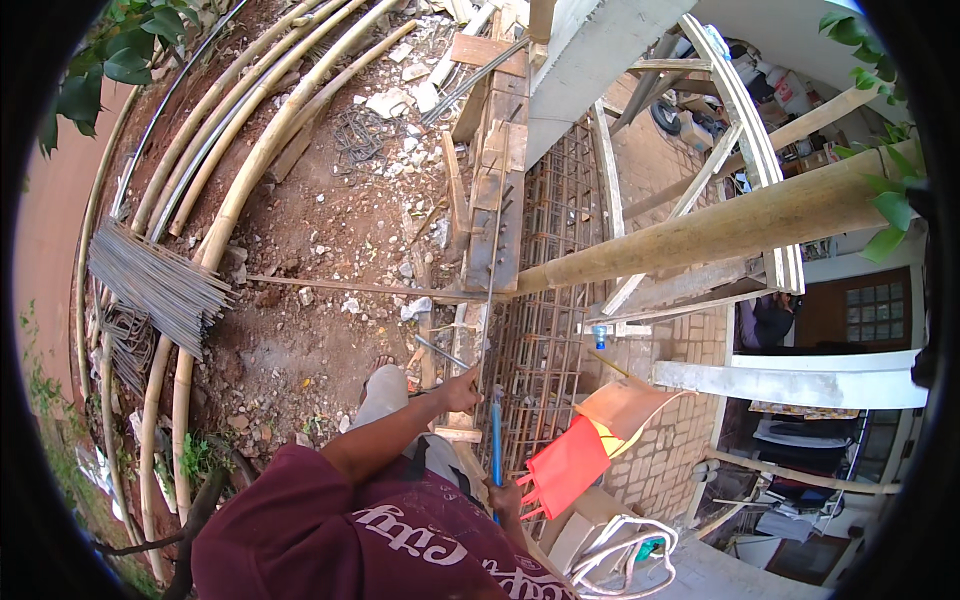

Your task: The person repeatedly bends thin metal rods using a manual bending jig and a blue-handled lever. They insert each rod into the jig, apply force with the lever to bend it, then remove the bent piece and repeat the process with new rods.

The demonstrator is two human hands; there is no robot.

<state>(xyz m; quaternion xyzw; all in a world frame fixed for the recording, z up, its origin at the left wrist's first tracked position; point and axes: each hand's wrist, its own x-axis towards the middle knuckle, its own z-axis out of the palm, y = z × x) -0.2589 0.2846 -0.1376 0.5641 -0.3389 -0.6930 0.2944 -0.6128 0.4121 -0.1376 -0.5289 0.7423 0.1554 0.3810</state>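
Note:
My left hand (461, 391) is closed at the wooden board's edge, around the near end of a short grey metal bar (440, 351) that points away to the left. A long thin steel rod (494, 250) runs along the board and passes beside these fingers. My right hand (507, 497), nearer to my body, is wrapped round the long blue handle (496, 440) of a tool. The tool's upper end lies close to my left hand and the rod; its kind is too small to make out. Just right of both hands lies a rusty rebar cage (545, 220).
An orange-red cloth bag (568, 466) and a coiled pale hose (622, 555) lie to the right. A thick bamboo pole (720, 232) crosses above the cage. Bundled thin steel rods (160, 285) rest on bamboo poles at left. Rubble and soil (300, 340) cover the ground.

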